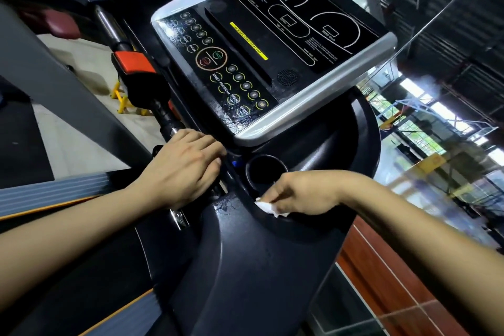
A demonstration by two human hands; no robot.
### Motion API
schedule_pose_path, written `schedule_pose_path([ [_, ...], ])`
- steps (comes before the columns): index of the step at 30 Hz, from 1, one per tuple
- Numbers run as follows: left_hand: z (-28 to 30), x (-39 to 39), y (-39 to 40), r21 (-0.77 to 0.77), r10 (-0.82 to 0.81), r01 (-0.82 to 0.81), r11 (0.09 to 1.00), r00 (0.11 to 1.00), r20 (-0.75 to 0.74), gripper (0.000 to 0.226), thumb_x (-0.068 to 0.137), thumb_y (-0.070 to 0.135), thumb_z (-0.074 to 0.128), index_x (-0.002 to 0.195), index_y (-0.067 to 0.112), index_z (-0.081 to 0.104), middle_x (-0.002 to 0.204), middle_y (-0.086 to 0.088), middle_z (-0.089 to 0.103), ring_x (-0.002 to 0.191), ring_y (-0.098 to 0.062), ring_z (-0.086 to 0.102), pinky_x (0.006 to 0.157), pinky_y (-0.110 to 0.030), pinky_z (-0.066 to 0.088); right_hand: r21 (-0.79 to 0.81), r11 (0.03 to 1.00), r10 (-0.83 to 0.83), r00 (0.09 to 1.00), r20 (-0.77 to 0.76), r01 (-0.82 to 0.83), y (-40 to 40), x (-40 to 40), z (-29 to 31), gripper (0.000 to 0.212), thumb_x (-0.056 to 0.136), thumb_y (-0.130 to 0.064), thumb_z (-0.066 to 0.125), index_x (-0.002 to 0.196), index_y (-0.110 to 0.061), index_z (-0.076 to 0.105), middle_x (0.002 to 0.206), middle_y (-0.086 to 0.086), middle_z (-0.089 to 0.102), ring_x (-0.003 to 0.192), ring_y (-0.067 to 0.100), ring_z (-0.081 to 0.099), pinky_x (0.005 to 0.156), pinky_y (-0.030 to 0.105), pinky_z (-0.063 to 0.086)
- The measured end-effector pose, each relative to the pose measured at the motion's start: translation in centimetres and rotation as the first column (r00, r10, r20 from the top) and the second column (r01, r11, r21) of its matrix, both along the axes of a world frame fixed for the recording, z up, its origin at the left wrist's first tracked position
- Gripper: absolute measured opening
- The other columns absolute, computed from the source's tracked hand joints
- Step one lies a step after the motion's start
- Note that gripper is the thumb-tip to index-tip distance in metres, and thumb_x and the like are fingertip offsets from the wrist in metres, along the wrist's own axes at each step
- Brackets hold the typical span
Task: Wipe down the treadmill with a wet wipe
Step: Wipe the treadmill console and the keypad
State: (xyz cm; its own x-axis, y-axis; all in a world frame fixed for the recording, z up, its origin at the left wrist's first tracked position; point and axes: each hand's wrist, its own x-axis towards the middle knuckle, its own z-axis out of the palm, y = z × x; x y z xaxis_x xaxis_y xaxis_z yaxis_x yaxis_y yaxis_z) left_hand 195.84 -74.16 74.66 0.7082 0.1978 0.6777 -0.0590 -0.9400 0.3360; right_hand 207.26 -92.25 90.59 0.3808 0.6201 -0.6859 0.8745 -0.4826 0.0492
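1. The right hand reaches in from the right with the forearm stretched across the black treadmill housing, wrist bent so the hand droops downward.
2. Its fingers are curled and pinch a crumpled white wet wipe, which shows just below the fingertips and is pressed against the black plastic rim of the recessed tray.
3. Just beyond those fingertips lies the round cup holder, its dark well right beside the knuckles; whether the hand touches its rim cannot be told.
4. The left hand comes in from the lower left, forearm angled up across the frame, palm down and back of the hand toward the camera.
5. Its fingers are bent over the handlebar where the bar meets the console base, curled round it in a steadying grip; the fingertips are hidden over the far side.
6. Past the left fingers the bar runs up and away, carrying an orange-red block well apart from the hand.
7. Above both sets of fingers sits the control panel, tilted, black with a silver frame, round buttons, a START mark and a yellow strip; wet streaks glisten on its lower corner nearest the left fingers.
8. Between the two hands small wet drops shine on the black housing, just beside the wipe.
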Motion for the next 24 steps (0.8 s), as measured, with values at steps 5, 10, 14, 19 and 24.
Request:
schedule_pose_path([
  [5, 0.4, -0.1, -0.4, -0.041, 0.013, -0.012, 0.999, 1.0, 0.023, 0.022, 0.097, 0.032, 0.035, 0.095, 0.018, 0.053, 0.087, 0.003, 0.057, 0.088, -0.025, 0.054, 0.092, -0.037, 0.037, 0.252, 0.967, -0.043, 0.997, 0.061, 0.026, 1.7, -0.5, -3.3, 0.018, 0.094, -0.009, 0.052, 0.089, -0.009, 0.07, 0.078, 0.007, 0.066, 0.073, 0.009, 0.053, 0.078, 0.032, 0.05],
  [10, 0.4, -0.2, -0.5, -0.053, 0.022, -0.019, 0.998, 0.998, 0.052, 0.019, 0.098, 0.029, 0.038, 0.094, 0.017, 0.052, 0.085, 0.003, 0.054, 0.084, -0.024, 0.051, 0.09, -0.038, 0.038, 0.478, 0.87, -0.168, 0.985, 0.048, 0.125, 3.1, -1.0, -4.8, 0.023, 0.098, -0.018, 0.053, 0.101, -0.018, 0.076, 0.073, -0.006, 0.067, 0.069, 0.007, 0.057, 0.074, 0.028, 0.048],
  [14, 0.4, -0.2, -0.5, -0.071, 0.027, -0.023, 0.997, 0.998, 0.063, 0.016, 0.098, 0.028, 0.039, 0.093, 0.016, 0.049, 0.086, 0.002, 0.05, 0.081, -0.025, 0.048, 0.086, -0.037, 0.036, 0.589, 0.8, -0.144, 0.989, 0.01, 0.111, 5.9, -0.2, -6.5, 0.021, 0.1, -0.015, 0.053, 0.099, -0.017, 0.073, 0.091, -0.003, 0.072, 0.085, 0.007, 0.06, 0.079, 0.023, 0.045],
  [19, 0.4, -0.3, -0.3, -0.048, 0.008, -0.005, 0.999, 0.998, 0.064, 0.015, 0.099, 0.028, 0.039, 0.092, 0.017, 0.045, 0.085, 0.002, 0.046, 0.08, -0.023, 0.044, 0.084, -0.035, 0.033, 0.599, 0.79, -0.149, 0.989, -0.021, 0.132, 7.7, 1.1, -6.7, 0.026, 0.099, -0.02, 0.055, 0.078, -0.014, 0.069, 0.072, -0.001, 0.057, 0.072, 0.008, 0.048, 0.073, 0.032, 0.043],
  [24, 0.3, -0.4, -0.4, -0.055, 0.019, -0.016, 0.998, 0.998, 0.065, 0.015, 0.1, 0.029, 0.037, 0.091, 0.019, 0.045, 0.085, 0.005, 0.045, 0.079, -0.021, 0.042, 0.088, -0.033, 0.033, 0.425, 0.903, -0.052, 0.998, -0.047, 0.067, 1.0, -0.2, -3.1, 0.027, 0.084, -0.033, 0.051, 0.085, -0.02, 0.075, 0.071, -0.004, 0.067, 0.071, -0.002, 0.051, 0.078, 0.033, 0.052],
])
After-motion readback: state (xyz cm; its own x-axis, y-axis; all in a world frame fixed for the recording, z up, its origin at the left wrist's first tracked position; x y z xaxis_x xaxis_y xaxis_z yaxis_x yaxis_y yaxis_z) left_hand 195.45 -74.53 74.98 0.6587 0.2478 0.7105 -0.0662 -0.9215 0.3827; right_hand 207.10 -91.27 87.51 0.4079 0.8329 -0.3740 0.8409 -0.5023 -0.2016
